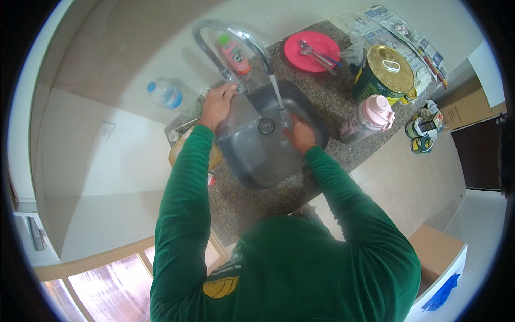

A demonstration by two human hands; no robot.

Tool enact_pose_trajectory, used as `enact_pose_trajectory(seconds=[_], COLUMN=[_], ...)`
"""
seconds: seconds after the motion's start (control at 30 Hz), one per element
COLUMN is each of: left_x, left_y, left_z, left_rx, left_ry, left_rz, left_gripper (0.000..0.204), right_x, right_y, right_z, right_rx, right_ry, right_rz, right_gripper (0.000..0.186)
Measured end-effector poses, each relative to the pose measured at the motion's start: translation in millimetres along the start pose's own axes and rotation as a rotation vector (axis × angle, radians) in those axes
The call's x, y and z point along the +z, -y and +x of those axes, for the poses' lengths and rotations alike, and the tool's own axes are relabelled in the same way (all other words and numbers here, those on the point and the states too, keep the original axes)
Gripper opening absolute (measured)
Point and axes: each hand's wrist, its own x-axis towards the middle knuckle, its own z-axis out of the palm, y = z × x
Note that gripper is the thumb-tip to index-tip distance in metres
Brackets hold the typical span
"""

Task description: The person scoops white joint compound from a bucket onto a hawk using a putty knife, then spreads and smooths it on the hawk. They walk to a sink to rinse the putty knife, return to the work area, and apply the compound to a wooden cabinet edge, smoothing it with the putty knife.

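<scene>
Water runs from the curved chrome tap (260,45) into the grey metal sink (257,166). At the base of the tap, on the sink's far left side, my left hand (217,105) has its fingers closed at the tap's handle, which they mostly hide. My right hand (301,135) is low in the sink on the right, below the stream. Its fingers curl around a see-through thing, perhaps a glass, that the water hits; its shape is hard to make out. The round drain (266,126) lies between my hands.
Behind the tap stand a pink bottle with a green cap (235,56) and a clear water bottle (165,95). To the right are a pink plate (300,59) with cutlery, a large green-and-gold can (386,75), and a pink-lidded bottle (367,119). A yellowish bowl (214,155) sits left.
</scene>
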Motion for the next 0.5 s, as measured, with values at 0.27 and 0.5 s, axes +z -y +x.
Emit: enact_pose_trajectory(seconds=[0.27, 0.5], left_x=[2.8, 9.5], left_y=[-3.5, -4.6], left_z=[21.2, 37.5], left_rx=[0.010, 0.023], left_ry=[0.024, -0.010], left_rz=[0.011, 0.086], left_gripper=[0.035, 0.035], right_x=[-5.9, -10.7], right_y=[1.6, -1.1], right_z=[1.0, 2.4], right_rx=[0.164, 0.474], right_ry=[0.262, 0.611], right_rz=[0.132, 0.677], right_gripper=[0.063, 0.059])
